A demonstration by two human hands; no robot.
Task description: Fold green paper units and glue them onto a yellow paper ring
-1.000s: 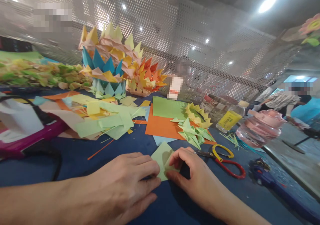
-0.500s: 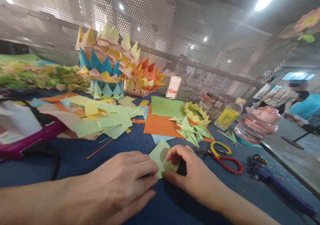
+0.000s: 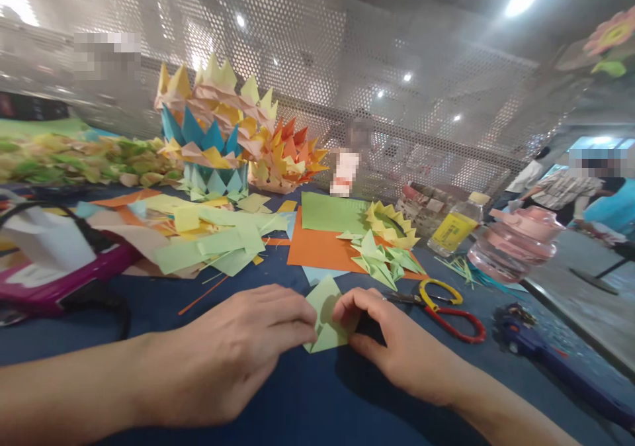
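A small light green paper piece lies on the dark blue tabletop between my hands. My left hand rests palm down, its fingertips pressing the paper's left edge. My right hand curls over the paper's right side, thumb and fingers pinching a fold. The paper shows a triangular crease with its lower left corner sticking out toward me.
Scissors with yellow and red handles lie right of my right hand. Folded green pieces sit on an orange sheet. A pile of cut paper, tall spiky paper stacks, a glue bottle, a pink jar and a glue gun surround them.
The paper has been folded further: a triangular flap now lies over it and its lower corner pokes out. Both hands stayed in place, fingers shifting slightly.
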